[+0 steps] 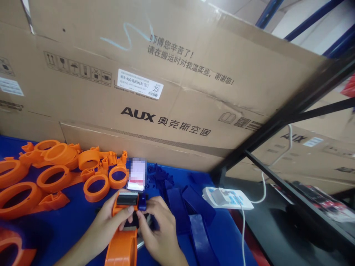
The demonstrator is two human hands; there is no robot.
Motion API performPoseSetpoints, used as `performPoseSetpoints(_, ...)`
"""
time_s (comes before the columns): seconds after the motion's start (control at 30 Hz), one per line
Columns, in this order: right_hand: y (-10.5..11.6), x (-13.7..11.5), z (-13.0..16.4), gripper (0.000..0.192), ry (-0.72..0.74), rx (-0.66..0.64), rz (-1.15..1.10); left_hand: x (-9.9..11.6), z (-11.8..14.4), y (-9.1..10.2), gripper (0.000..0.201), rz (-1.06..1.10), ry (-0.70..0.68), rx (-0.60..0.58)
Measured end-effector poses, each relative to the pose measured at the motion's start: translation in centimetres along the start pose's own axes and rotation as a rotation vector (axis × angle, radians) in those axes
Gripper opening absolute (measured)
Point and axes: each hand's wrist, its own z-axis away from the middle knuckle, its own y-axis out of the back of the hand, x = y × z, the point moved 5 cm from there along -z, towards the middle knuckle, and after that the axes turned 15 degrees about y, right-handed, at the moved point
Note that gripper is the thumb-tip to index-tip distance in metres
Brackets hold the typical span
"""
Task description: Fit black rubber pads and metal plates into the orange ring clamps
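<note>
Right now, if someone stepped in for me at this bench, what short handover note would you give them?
Left hand grips the orange tape dispenser by its upper body. Right hand pinches a small blue part at the black roller. Orange rings lie piled to the left, dark blue pieces to the right, a phone stands behind. The blue part looks not fully seated; whether the roller is fixed cannot be told.

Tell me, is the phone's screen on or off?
On. The phone leans up behind the left hand and right hand, and its screen glows bright. What it shows is blurred.
</note>
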Motion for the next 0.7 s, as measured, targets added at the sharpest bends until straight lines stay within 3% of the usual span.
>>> performPoseSetpoints(0.47,0.7,-0.1,0.7,0.022,0.044,0.021,0.144,-1.0,-0.5,0.0,0.033,-0.037,0.070,-0.043)
performPoseSetpoints(0.7,0.7,-0.6,0.3,0.028,0.116,-0.037,0.201,-1.0,-0.3,0.0,0.031,-0.013,0.078,-0.038)
